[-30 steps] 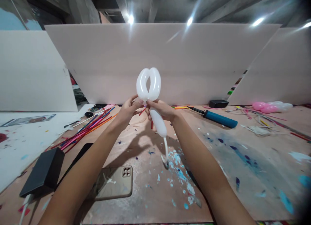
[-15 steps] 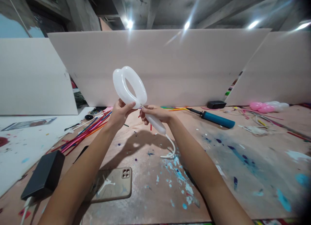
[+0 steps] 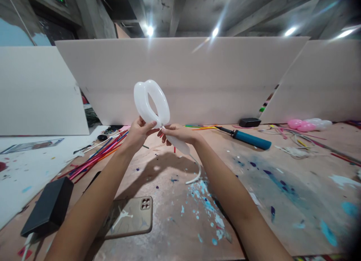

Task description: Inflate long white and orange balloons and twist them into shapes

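Observation:
A long white balloon (image 3: 163, 103), bent into upright loops, is held above the middle of the table. My left hand (image 3: 140, 132) grips the base of the loops, thumb on the near side. Close beside it, my right hand (image 3: 176, 133) pinches the balloon just below the loops, where it narrows. A shorter inflated stretch passes under my right palm and ends in a thin limp tail that curls down toward the tabletop. My fingers partly hide the join between the loops and that stretch.
A phone (image 3: 132, 217) lies near my left forearm, beside a black box (image 3: 47, 204) with a white cable. Uninflated balloons (image 3: 96, 155) lie at left. A blue hand pump (image 3: 252, 139), a black case (image 3: 249, 122) and pink balloons (image 3: 306, 125) are at right. White boards (image 3: 197, 80) stand behind.
My right hand has moved slightly left, closer to my left hand and the join. The loops have turned a little, and the limp tail has shifted.

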A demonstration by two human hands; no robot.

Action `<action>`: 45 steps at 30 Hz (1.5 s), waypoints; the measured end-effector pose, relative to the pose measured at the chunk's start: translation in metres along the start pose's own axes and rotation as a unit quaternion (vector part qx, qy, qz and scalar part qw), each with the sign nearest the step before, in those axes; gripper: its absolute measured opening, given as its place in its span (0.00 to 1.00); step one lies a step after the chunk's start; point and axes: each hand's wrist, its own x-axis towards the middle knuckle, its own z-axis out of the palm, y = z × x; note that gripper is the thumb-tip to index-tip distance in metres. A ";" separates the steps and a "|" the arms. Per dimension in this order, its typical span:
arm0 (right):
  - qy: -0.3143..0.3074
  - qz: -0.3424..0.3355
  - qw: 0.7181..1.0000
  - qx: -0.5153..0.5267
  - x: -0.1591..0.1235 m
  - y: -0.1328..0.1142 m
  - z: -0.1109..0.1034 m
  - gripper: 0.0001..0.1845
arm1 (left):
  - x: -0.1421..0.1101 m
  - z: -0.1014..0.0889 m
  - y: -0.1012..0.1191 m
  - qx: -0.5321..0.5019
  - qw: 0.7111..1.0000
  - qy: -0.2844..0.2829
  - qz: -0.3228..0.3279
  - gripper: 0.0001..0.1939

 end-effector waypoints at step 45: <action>0.449 0.170 0.873 0.087 -0.003 0.088 -0.073 0.19 | -0.011 -0.219 -0.080 0.700 0.684 0.091 -0.184 0.24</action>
